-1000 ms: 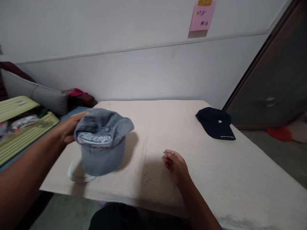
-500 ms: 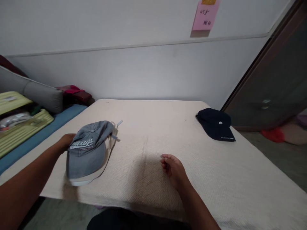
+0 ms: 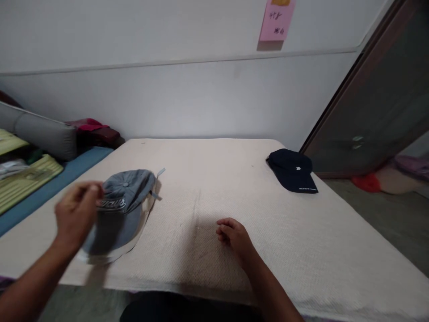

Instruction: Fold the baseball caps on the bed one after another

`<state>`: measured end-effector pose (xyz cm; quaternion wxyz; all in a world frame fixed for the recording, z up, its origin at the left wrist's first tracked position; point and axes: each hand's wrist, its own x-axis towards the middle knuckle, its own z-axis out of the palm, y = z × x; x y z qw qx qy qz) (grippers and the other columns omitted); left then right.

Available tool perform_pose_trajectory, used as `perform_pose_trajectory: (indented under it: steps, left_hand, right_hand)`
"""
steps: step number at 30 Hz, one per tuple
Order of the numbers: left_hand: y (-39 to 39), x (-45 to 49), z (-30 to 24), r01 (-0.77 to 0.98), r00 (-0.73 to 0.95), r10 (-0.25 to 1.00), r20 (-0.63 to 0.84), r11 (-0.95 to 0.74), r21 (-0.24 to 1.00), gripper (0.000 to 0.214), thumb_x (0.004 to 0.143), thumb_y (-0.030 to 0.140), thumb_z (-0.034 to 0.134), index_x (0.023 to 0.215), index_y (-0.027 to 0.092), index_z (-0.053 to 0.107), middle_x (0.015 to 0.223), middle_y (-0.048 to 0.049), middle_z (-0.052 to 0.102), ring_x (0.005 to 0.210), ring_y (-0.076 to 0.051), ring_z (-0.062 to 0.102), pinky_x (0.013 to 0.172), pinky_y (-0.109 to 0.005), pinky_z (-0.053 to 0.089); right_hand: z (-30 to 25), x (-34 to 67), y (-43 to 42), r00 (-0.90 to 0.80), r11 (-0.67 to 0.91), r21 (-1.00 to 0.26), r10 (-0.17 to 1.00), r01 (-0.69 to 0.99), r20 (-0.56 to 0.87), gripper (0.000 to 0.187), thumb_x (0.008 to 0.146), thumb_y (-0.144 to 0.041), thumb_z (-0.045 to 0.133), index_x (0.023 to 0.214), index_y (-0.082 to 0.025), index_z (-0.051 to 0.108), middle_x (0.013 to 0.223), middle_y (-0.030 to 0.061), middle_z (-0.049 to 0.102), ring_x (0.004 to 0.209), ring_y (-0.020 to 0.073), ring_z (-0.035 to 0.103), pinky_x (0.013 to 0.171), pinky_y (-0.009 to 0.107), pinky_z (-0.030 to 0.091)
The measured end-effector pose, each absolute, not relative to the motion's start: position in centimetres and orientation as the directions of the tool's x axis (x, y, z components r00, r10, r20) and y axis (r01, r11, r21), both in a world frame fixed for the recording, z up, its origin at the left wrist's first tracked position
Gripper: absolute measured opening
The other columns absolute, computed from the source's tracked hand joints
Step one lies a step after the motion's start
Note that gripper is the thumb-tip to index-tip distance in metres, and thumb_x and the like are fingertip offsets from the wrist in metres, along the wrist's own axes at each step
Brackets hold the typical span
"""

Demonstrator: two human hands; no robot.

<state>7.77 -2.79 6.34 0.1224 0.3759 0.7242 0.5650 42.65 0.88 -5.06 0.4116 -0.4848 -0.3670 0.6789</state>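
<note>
A grey-blue baseball cap with white raised lettering lies at the left of the table, brim toward me. Beneath it shows a cream-coloured brim, apparently of a second cap; most of that one is hidden. Straps stick out at their right side. My left hand is raised in front of the grey cap, apart from it, its fingers curled and slightly blurred. Near the middle front, my right hand rests by the tabletop with fingers bent together and nothing visible in them. A navy cap lies at the far right.
A cream textured cloth covers the table. Behind it rises a white wall with a pink note. To the left are a grey cushion and a yellow-green ribbed case. A dark door stands right.
My left hand has let go of the grey cap's left side and lifted toward me. The cap has settled lower on the cream brim. My right hand stays put; the view has shifted slightly.
</note>
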Motion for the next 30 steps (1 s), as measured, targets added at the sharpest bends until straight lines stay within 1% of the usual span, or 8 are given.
perform_pose_trajectory:
  steps: [2,5,8,13,17,22,26,30]
  left_hand:
    - [-4.5,12.1,4.4,0.063,-0.565,0.822,-0.072,0.129,0.99,0.009,0.08,0.015,0.055,0.086,0.013,0.062,0.074,-0.0015,0.062,0.066,-0.012,0.056,0.059,-0.019,0.047]
    - [-5.7,16.0,0.7,-0.516,-0.39,0.766,-0.511,0.278,0.81,0.017,0.085,0.008,0.046,0.079,0.008,0.062,0.073,-0.0083,0.064,0.06,-0.012,0.06,0.054,-0.02,0.052]
    - [-5.6,16.1,-2.2,-0.78,-0.381,0.69,-0.615,0.117,0.614,0.024,0.089,0.007,0.04,0.078,0.006,0.061,0.073,-0.0099,0.065,0.059,-0.01,0.063,0.054,-0.019,0.054]
    - [-4.4,14.8,-3.4,-0.88,-0.413,0.716,-0.563,-0.154,0.45,0.03,0.093,0.014,0.037,0.075,0.01,0.061,0.072,-0.0079,0.065,0.059,-0.011,0.064,0.049,-0.018,0.055]
    - [-3.9,15.3,-3.5,-0.887,-0.439,0.732,-0.521,-0.259,0.383,0.033,0.095,0.014,0.032,0.078,0.011,0.06,0.065,-0.0036,0.062,0.054,-0.006,0.06,0.047,-0.012,0.051]
    - [-4.4,15.9,-4.3,-0.798,-0.563,0.713,-0.419,-0.336,0.501,0.027,0.092,0.007,0.038,0.078,0.012,0.06,0.067,-0.0001,0.062,0.049,-0.003,0.056,0.045,-0.009,0.049]
    - [-5.3,16.2,-5.3,-0.7,-0.672,0.605,-0.427,-0.332,0.632,0.024,0.088,0.001,0.043,0.078,0.011,0.062,0.076,-0.0024,0.067,0.062,-0.005,0.064,0.057,-0.01,0.055]
    - [-5.6,16.1,-5.9,-0.713,-0.665,0.583,-0.467,-0.308,0.63,0.024,0.088,0.001,0.043,0.078,0.012,0.062,0.076,-0.003,0.068,0.065,-0.006,0.066,0.059,-0.011,0.057]
  right_hand:
    - [-5.0,42.6,0.7,-0.19,-0.395,-0.897,0.913,-0.199,-0.361,0.015,0.067,-0.021,0.057,0.08,-0.015,0.058,0.063,0.0001,0.06,0.051,0.0107,0.053,0.047,0.023,0.034]
    - [-5.0,42.5,0.5,-0.18,-0.389,-0.898,0.917,-0.205,-0.356,0.014,0.066,-0.022,0.057,0.078,-0.015,0.058,0.062,0.0002,0.06,0.05,0.0107,0.053,0.046,0.023,0.034]
    - [-5.1,42.5,0.3,-0.186,-0.383,-0.897,0.919,-0.219,-0.347,0.013,0.065,-0.021,0.058,0.077,-0.016,0.058,0.06,-0.0004,0.06,0.048,0.0105,0.052,0.045,0.022,0.033]
    - [-4.9,42.9,0.1,-0.186,-0.369,-0.911,0.923,-0.186,-0.336,0.013,0.065,-0.02,0.057,0.077,-0.016,0.059,0.06,-0.0008,0.06,0.048,0.0102,0.052,0.045,0.022,0.033]
    - [-4.8,43.2,0.1,-0.181,-0.354,-0.918,0.929,-0.179,-0.323,0.013,0.065,-0.021,0.057,0.077,-0.016,0.059,0.061,-0.0004,0.06,0.048,0.0107,0.053,0.044,0.022,0.034]
    - [-4.9,43.4,0.0,-0.19,-0.36,-0.92,0.925,-0.156,-0.33,0.013,0.065,-0.021,0.057,0.077,-0.016,0.059,0.06,-0.0006,0.06,0.048,0.0104,0.052,0.044,0.022,0.033]
    - [-4.9,43.3,0.1,-0.193,-0.355,-0.921,0.926,-0.157,-0.324,0.011,0.066,-0.021,0.056,0.076,-0.016,0.058,0.06,-0.0004,0.06,0.049,0.0108,0.053,0.045,0.023,0.034]
    - [-5.0,42.9,0.3,-0.191,-0.368,-0.918,0.921,-0.148,-0.339,0.01,0.065,-0.02,0.056,0.074,-0.016,0.059,0.058,-0.0002,0.06,0.048,0.011,0.053,0.044,0.022,0.034]
